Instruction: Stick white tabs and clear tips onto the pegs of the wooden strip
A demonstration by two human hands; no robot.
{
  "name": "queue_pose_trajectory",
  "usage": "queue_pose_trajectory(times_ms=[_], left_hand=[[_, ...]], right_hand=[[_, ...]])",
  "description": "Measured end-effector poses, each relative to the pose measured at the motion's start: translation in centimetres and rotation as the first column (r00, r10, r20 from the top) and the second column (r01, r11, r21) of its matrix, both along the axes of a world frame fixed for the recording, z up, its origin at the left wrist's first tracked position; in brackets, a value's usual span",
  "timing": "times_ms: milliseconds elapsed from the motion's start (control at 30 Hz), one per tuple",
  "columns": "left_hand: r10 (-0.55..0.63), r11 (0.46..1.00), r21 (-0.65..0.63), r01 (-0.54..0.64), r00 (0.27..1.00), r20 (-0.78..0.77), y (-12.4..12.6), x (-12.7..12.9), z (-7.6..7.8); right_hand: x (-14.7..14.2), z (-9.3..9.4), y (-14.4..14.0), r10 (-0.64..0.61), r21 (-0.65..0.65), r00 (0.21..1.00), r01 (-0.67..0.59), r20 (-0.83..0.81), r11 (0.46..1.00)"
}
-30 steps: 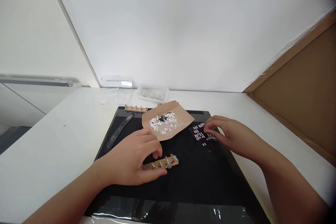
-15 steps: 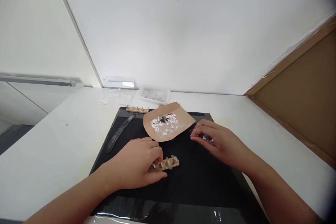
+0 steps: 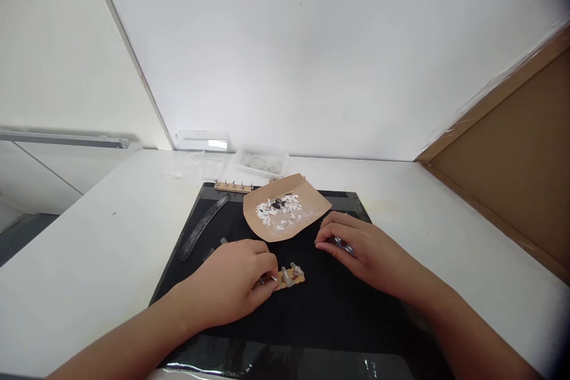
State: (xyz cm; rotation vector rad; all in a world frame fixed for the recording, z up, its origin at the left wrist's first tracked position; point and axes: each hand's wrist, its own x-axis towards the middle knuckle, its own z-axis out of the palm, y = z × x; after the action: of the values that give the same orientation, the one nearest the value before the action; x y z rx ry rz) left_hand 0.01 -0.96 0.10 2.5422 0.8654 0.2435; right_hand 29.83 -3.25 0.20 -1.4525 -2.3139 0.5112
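My left hand [image 3: 238,279] is over the left part of a small wooden strip [image 3: 285,280], thumb and forefinger closed together. A tiny white piece [image 3: 274,278] shows at those fingertips; what they pinch is mostly hidden. Clear false nails [image 3: 287,276] stand on the strip's right end. My right hand [image 3: 356,243] is above the right side of the black mat [image 3: 329,309], its fingers pinched. A small grey-blue piece with white spots [image 3: 344,244] shows inside that hand, partly covered by the fingers. Clear pieces [image 3: 209,254] lie beyond the left hand.
Brown paper [image 3: 312,205] with white scraps and dark bits lies at the mat's far side. A curved dark nail file [image 3: 205,227] is on the left. Behind are another wooden strip with metal pegs [image 3: 234,187], a clear tray [image 3: 262,162] and plastic bags [image 3: 191,165].
My left thumb and forefinger have closed together over the strip, and the white piece now shows there. My right hand has moved slightly left and nearer to me.
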Motion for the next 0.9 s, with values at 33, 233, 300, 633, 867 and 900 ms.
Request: queue_pose_trajectory(times_ms=[33, 233, 300, 633, 867, 900], left_hand=[[0.006, 1.0, -0.003, -0.006, 1.0, -0.004, 0.0, 0.0, 0.0], [0.027, 0.999, -0.022, -0.028, 0.998, -0.049, 0.2, 0.0, 0.1], [0.036, 0.999, -0.026, -0.037, 0.998, -0.053, 0.2, 0.1, 0.2], [0.088, 0.995, -0.05, -0.087, 0.996, 0.014, 0.0, 0.0, 0.5], [0.137, 0.989, -0.104, -0.11, 0.942, 0.306, 0.2, 0.1, 0.5], [0.138, 0.988, -0.11, -0.105, 0.921, 0.364, 0.3, 0.2, 0.4]], right_hand=[[0.0, 0.0, 0.0, 0.0, 0.004, 1.0, 0.0, -0.001, 1.0], [0.1, -0.2, -0.1, 0.004, 0.006, 1.0, -0.004, -0.003, 1.0], [0.2, -0.3, 0.0, 0.002, 0.015, 1.0, -0.002, 0.002, 1.0], [0.2, -0.5, 0.1, 0.009, 0.026, 1.0, -0.01, 0.023, 1.0], [-0.5, -0.3, -0.4, 0.11, 0.21, 0.991, -0.091, -0.078, 0.973], [-0.8, -0.1, -0.7, 0.132, 0.26, 0.985, -0.101, -0.107, 0.96]])
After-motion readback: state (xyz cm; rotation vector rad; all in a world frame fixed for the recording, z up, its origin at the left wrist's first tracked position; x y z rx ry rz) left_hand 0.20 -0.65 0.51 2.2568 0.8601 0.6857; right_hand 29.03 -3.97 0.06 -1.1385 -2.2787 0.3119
